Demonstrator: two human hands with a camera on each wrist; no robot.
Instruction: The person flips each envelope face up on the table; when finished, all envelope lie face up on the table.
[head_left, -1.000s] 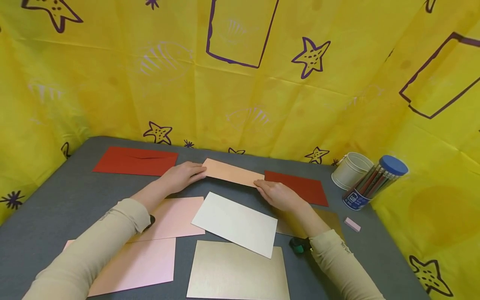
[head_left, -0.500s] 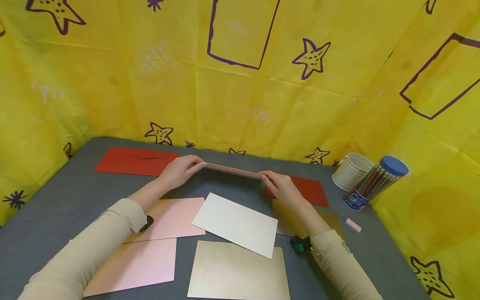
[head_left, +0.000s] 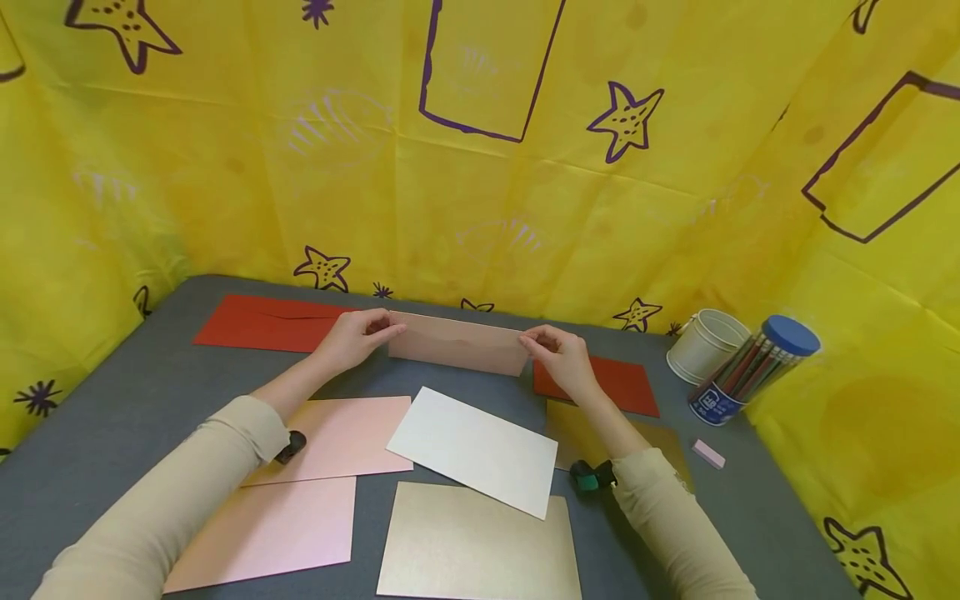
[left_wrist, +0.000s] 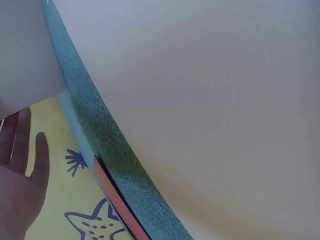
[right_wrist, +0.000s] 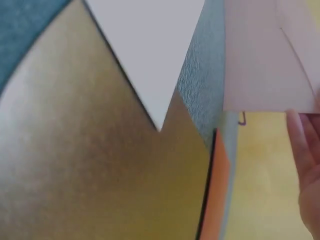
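Note:
In the head view a pale peach envelope (head_left: pixel 459 343) stands nearly upright above the far middle of the table, its flap side facing me. My left hand (head_left: pixel 354 340) pinches its left end between thumb and fingers. The right hand (head_left: pixel 564 357) pinches the upper right corner in the same way. The flap's slanted edge shows on the envelope (right_wrist: pixel 260 60) in the right wrist view. Behind my left hand lies a red envelope (head_left: pixel 258 321), flap up. Beyond the right wrist is a darker red envelope (head_left: pixel 618 383).
A white rectangle (head_left: pixel 472 450) overlaps a gold one (head_left: pixel 480 542) near me. Pink rectangles (head_left: pixel 315 521) lie at the left, under my left forearm. Another gold rectangle (head_left: pixel 663 442) is partly under my right arm. A white pail (head_left: pixel 701 346), pencil tub (head_left: pixel 746 375) and pink eraser (head_left: pixel 708 453) stand right.
The peach envelope has tipped from lying tilted, through edge-on, to nearly upright, so its flap side now faces me. Both hands keep hold of its ends; my right hand has risen slightly.

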